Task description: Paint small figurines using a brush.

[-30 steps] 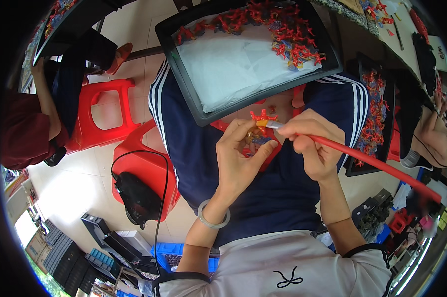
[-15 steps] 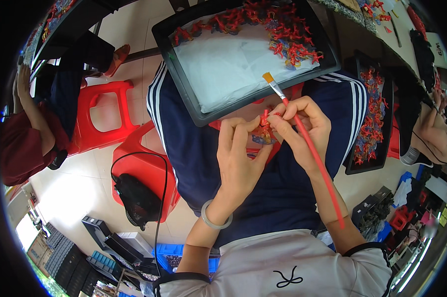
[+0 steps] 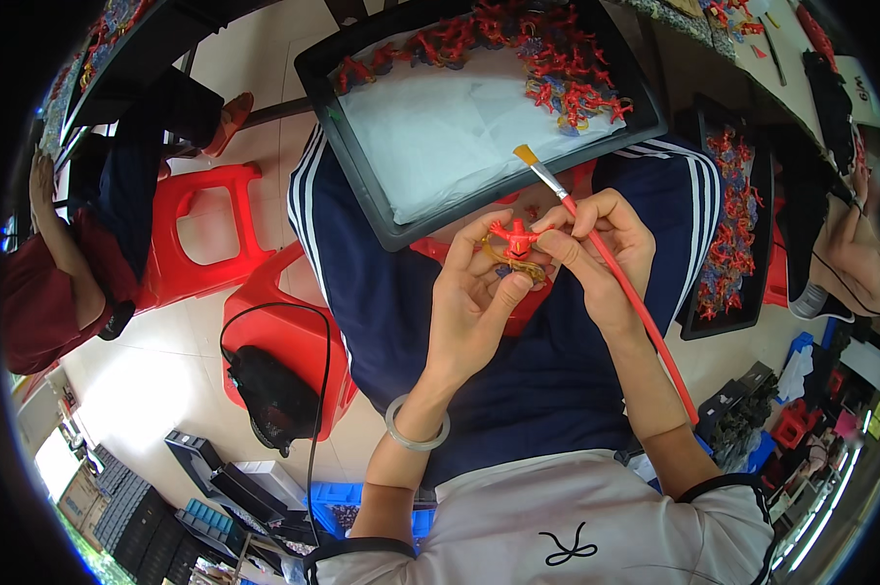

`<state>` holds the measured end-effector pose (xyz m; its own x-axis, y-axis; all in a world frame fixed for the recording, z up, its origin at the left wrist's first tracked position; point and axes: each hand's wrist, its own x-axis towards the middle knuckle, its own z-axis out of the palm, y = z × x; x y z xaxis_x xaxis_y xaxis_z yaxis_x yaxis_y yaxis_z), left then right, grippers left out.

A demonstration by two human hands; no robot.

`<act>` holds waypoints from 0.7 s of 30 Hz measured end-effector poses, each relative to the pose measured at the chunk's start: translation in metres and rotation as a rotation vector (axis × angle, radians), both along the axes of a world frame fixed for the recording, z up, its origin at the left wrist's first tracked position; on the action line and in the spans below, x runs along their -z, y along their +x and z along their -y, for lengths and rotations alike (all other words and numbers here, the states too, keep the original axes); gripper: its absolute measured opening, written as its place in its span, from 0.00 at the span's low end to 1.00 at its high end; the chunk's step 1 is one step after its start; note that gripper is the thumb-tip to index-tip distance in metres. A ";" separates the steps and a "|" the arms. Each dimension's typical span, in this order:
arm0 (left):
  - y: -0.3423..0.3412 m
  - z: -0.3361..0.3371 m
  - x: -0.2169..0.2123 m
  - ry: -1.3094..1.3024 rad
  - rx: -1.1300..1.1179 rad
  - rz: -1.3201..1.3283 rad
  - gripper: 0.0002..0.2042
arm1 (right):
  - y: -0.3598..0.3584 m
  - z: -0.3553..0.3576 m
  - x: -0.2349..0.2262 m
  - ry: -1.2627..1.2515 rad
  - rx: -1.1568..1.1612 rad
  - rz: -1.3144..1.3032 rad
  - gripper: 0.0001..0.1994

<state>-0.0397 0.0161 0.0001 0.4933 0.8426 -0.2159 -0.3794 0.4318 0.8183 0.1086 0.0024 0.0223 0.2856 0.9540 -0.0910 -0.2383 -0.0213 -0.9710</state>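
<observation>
On the near side of the black tray (image 3: 393,237), the left hand (image 3: 467,312), fingers curled, grasps a red figurine (image 3: 518,240); the right hand (image 3: 611,258) pinches its side while clasping a red brush (image 3: 645,317). The bristles, one second earlier at the figurine, now point toward the tray.

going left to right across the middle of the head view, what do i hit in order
Maroon sleeve → open-backed red stool → black bag → left hand → red figure → right hand → dark side tray
</observation>
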 end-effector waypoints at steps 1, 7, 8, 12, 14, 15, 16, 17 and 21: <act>0.000 0.000 0.000 0.046 -0.009 -0.014 0.25 | 0.000 0.000 0.000 0.000 0.000 -0.001 0.11; 0.002 0.004 0.004 0.167 -0.079 -0.202 0.26 | 0.003 0.003 0.004 0.060 -0.003 0.053 0.11; 0.003 0.005 0.004 0.167 -0.078 -0.202 0.26 | 0.004 0.004 0.005 0.056 -0.007 0.063 0.11; 0.006 0.005 0.005 0.233 -0.130 -0.259 0.26 | 0.006 0.004 0.006 0.066 -0.012 0.055 0.11; 0.007 0.005 0.005 0.250 -0.127 -0.277 0.26 | 0.006 0.005 0.005 0.067 -0.006 0.061 0.11; 0.007 0.005 0.005 0.261 -0.130 -0.283 0.26 | 0.006 0.005 0.005 0.065 -0.001 0.066 0.11; 0.007 0.005 0.005 0.273 -0.133 -0.290 0.26 | 0.007 0.005 0.005 0.066 0.001 0.066 0.11; 0.008 0.005 0.004 0.274 -0.131 -0.290 0.26 | 0.009 0.005 0.005 0.058 -0.006 0.060 0.11; 0.009 0.004 0.001 0.281 -0.118 -0.297 0.27 | 0.009 0.005 0.005 0.053 0.000 0.045 0.10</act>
